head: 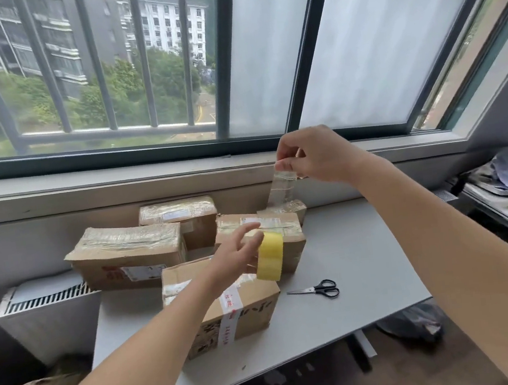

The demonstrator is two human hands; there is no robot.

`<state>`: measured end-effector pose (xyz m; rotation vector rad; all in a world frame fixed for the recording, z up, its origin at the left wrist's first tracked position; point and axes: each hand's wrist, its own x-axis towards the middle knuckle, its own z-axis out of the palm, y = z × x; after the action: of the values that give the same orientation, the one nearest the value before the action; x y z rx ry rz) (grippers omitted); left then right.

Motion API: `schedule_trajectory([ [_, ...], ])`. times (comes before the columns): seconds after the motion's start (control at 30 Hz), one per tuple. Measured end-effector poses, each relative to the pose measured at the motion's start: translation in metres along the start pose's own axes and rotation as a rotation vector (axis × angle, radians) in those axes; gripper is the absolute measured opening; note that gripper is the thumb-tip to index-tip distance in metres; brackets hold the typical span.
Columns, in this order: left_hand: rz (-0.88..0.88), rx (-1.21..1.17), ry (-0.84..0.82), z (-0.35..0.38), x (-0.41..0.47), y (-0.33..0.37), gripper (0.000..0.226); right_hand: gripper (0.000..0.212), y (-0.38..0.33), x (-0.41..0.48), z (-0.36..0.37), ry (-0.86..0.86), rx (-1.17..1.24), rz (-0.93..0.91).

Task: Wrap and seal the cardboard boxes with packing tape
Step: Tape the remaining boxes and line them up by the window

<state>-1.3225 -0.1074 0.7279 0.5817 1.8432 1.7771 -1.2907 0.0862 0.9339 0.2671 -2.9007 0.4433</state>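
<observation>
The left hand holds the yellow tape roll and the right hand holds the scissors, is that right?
Not quite. In the head view the scissors lie on the table, touched by neither hand; the right hand pinches a strip of clear tape. The left hand does hold the yellow tape roll.

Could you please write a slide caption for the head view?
Left hand holds the tape roll, right hand pinches a clear strip above taped boxes; scissors lie on the table.
</observation>
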Motion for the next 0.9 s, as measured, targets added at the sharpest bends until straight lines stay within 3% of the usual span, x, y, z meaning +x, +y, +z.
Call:
schedule_trajectory([
  [0.07,-0.014,-0.055,0.1,-0.015,0.007,-0.004,0.037,0.015,0.003,-0.01,-0.013,-0.029,0.006,-0.003],
  [0.13,-0.003,0.357,0.185,-0.036,0.019,-0.017,0.041,0.015,0.005,-0.02,-0.021,-0.038,0.005,-0.019],
  [0.17,-0.005,0.648,0.122,-0.044,0.026,-0.026,0.055,0.015,0.006,-0.024,-0.023,-0.042,0.006,-0.027],
  [0.23,-0.066,1.102,-0.169,-0.049,0.037,-0.041,0.102,0.013,0.011,-0.03,-0.023,-0.046,0.009,-0.028],
  [0.3,-0.181,1.354,-0.39,-0.042,0.042,-0.056,0.133,0.011,0.019,-0.034,-0.023,-0.058,0.007,-0.009],
  [0.37,-0.21,1.471,-0.443,-0.033,0.043,-0.069,0.14,0.006,0.028,-0.039,-0.025,-0.074,0.006,0.0],
  [0.47,-0.202,1.563,-0.351,-0.03,0.045,-0.072,0.135,0.007,0.036,-0.044,-0.029,-0.061,0.048,0.042],
  [0.67,-0.558,1.381,-0.036,-0.03,0.023,-0.069,0.139,0.013,0.031,-0.041,-0.029,-0.174,0.127,0.003],
  [0.73,-0.604,1.259,-0.022,-0.035,0.012,-0.071,0.13,0.013,0.027,-0.037,-0.025,-0.221,0.144,-0.022],
  [0.9,-0.494,1.106,0.033,-0.062,0.009,-0.07,0.09,0.009,0.02,-0.025,-0.013,-0.312,0.235,-0.041],
])
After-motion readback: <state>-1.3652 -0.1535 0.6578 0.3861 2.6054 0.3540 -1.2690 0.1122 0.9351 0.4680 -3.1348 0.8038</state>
